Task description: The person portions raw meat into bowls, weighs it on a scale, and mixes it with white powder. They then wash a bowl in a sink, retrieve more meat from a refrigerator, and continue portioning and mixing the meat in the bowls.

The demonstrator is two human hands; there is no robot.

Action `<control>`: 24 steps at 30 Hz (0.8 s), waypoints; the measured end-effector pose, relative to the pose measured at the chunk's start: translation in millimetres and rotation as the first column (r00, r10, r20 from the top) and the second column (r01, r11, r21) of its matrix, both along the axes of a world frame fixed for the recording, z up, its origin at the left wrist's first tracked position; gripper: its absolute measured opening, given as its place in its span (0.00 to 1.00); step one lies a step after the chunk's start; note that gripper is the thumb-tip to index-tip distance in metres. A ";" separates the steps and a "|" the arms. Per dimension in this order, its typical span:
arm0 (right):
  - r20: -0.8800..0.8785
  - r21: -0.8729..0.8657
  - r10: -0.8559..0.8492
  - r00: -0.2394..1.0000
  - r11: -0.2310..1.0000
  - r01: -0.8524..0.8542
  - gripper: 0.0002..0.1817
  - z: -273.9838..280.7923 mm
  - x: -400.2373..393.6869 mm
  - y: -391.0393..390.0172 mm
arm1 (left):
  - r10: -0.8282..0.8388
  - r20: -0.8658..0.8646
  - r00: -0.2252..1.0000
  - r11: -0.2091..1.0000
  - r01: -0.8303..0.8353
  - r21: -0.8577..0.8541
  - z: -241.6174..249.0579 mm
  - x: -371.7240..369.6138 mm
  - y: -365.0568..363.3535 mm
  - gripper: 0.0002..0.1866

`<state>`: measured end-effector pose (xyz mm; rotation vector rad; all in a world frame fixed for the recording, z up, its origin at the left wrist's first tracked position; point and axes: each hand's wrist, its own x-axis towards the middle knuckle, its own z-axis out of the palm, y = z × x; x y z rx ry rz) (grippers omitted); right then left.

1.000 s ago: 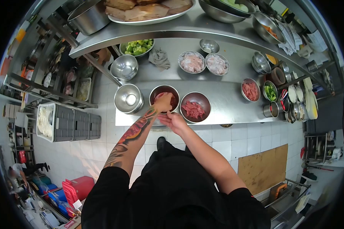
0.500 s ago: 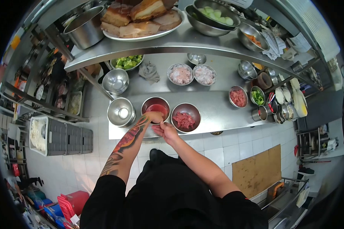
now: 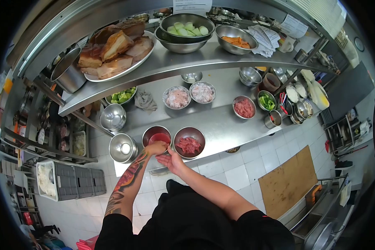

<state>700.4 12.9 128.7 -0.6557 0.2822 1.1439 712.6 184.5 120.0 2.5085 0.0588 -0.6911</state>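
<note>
At the near edge of the steel counter, my left hand (image 3: 157, 147) is over the front rim of a steel bowl (image 3: 156, 130) that holds red liquid (image 3: 160, 137). Its fingers look curled in, and whatever they hold is hidden. My right hand (image 3: 173, 161) is just beside it, palm turned up and fingers stretched toward the left hand, with nothing visible in it. To the right of the liquid stands a second steel bowl (image 3: 201, 140) with pieces of raw red meat (image 3: 188, 145).
Stacked steel bowls (image 3: 123, 148) stand at left. Behind are two bowls of pale floured meat (image 3: 177, 98), a grey cloth (image 3: 145, 101) and a bowl of red meat (image 3: 244, 108). Overhead, a steel shelf (image 3: 171, 56) carries a platter of pork slabs (image 3: 116, 50). Cardboard (image 3: 287, 181) lies on the floor.
The view has tilted upward, showing more of the shelf. Both hands stay together at the liquid bowl; my right hand's fingers now look more stretched out.
</note>
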 end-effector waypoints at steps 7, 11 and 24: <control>-0.038 -0.003 0.105 0.994 0.994 -0.105 0.36 -4.5 -4.1 -21.2 | 0.460 0.223 0.860 0.888 -0.444 -0.119 40.0 0.6 -16.7 0.27; -0.089 -0.050 0.202 0.975 0.977 -0.207 0.31 -16.5 -11.2 -37.6 | 0.550 0.381 0.743 0.830 -0.439 -0.343 72.3 26.8 -41.4 0.23; 0.169 -0.175 0.057 0.984 0.984 -0.027 0.19 -2.9 -15.8 -38.9 | 0.419 0.474 0.775 0.864 -0.179 -0.470 82.0 37.8 -53.4 0.11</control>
